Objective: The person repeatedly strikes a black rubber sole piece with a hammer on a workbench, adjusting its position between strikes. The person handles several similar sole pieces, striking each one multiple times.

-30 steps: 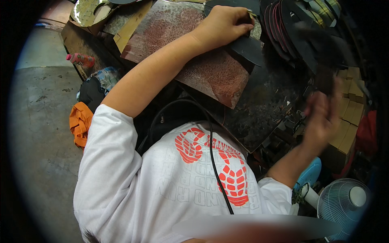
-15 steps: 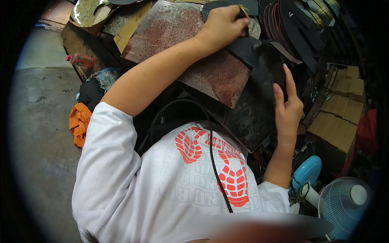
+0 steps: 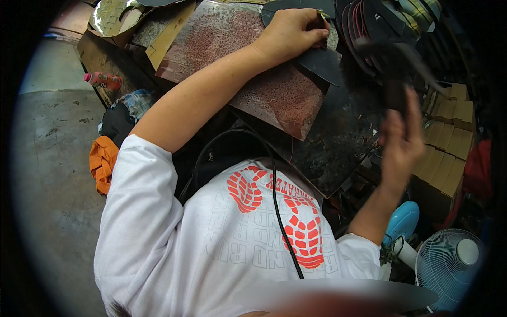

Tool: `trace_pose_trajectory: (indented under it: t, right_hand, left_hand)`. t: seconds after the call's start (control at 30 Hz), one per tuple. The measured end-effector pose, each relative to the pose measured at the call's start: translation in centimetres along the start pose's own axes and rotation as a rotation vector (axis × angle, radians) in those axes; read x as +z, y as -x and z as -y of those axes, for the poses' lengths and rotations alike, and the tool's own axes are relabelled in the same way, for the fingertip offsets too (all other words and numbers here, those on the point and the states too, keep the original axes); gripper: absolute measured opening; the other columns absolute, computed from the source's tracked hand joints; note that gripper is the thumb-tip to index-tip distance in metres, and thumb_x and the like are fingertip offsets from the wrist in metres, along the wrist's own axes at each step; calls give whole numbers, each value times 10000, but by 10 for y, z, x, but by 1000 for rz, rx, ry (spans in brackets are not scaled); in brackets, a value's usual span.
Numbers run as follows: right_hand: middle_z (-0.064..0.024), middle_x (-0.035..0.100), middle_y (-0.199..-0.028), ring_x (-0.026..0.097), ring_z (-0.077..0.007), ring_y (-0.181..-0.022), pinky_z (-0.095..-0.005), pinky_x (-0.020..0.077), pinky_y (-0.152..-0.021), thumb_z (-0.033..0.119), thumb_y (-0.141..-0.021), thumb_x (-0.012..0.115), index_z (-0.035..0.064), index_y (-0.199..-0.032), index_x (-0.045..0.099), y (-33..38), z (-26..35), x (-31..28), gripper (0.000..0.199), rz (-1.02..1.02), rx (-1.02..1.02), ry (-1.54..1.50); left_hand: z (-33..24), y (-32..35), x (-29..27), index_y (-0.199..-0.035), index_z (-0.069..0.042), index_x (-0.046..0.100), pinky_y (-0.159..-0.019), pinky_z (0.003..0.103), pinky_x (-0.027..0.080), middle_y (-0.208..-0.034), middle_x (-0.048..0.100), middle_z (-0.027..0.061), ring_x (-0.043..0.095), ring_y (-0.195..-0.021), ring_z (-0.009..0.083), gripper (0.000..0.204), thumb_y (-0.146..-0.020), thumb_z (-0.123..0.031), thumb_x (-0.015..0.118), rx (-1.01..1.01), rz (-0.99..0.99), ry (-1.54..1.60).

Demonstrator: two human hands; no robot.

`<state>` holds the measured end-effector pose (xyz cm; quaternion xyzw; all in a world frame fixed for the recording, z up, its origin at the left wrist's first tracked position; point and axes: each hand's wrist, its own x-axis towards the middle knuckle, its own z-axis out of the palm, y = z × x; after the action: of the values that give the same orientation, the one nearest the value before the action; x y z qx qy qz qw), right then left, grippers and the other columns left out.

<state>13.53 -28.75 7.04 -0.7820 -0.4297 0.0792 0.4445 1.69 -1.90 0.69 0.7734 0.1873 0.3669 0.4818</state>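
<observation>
My left hand [image 3: 296,33] is closed in a pinch over the reddish-brown pitted board [image 3: 280,103]. Its fingertips grip a thin upright piece with a yellowish edge, too small and covered to name. Beneath that hand lies a flat black sheet piece [image 3: 321,67] with a curved outline, resting on the board. To the right, my right hand [image 3: 400,134] is closed around the dark handle of a hammer [image 3: 395,98]. The hammer's head, smeared by motion, is raised above the right side of the dark bench, apart from the board.
Stacked black curved pieces with red edges [image 3: 359,24] lie at the far right. Brown cartons [image 3: 446,140] stand beside the bench, with a fan [image 3: 449,269] nearer me. On the left are a pink-capped bottle [image 3: 103,80] and orange cloth [image 3: 103,161]. A black cable [image 3: 277,211] hangs across my shirt.
My right hand has swung the hammer to the right, away from the black sheet piece. My left hand stays nearly in place, its fingers shifted slightly.
</observation>
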Motion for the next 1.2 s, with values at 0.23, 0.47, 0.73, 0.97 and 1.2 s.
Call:
trace_pose_trajectory:
  t: [0.23, 0.47, 0.73, 0.97, 1.2]
  right_hand:
    - [-132, 590, -815, 570, -167, -645, -251, 450, -573, 480, -1035, 481, -65, -1089, 571, -20, 66, -30, 556, -484, -441, -295]
    - [-56, 671, -904, 539, -46, -635, -210, 433, -546, 157, -1012, 632, 128, -1454, 561, -9, 5, -8, 448, -46, -126, 131]
    - [-101, 694, -889, 614, -177, -669, -298, 491, -619, 174, -1009, 615, 12, -1250, 633, -10, 10, 8, 291, -76, -266, -135]
    - [-60, 664, -859, 654, -247, -705, -384, 540, -691, 159, -841, 783, 270, -1350, 666, 23, -52, 26, 534, -69, -221, 516]
    - [-68, 667, -1051, 625, -264, -1003, -387, 524, -847, 224, -880, 754, 157, -1226, 736, -14, -23, 44, 353, -26, -410, 485]
  left_hand:
    - [-14, 5, 7, -997, -18, 688, -719, 393, 576, -830, 706, 151, 714, -799, 323, 164, -865, -115, 688, 554, 6, -475]
    - [-15, 8, 9, -1035, -32, 657, -747, 408, 564, -906, 699, 163, 693, -865, 365, 174, -867, -63, 689, 487, 11, -454]
    - [-18, 12, 13, -897, -20, 605, -698, 410, 568, -816, 684, 164, 700, -793, 344, 81, -829, -44, 642, 569, -8, -538]
    - [-9, -3, 2, -997, 10, 502, -629, 377, 609, -780, 712, 166, 733, -671, 275, 177, -1039, -160, 528, -269, -128, 397]
    - [-14, -14, -59, -998, 11, 612, -731, 311, 546, -929, 678, 87, 665, -848, 155, 158, -1005, -147, 610, 136, -393, 172]
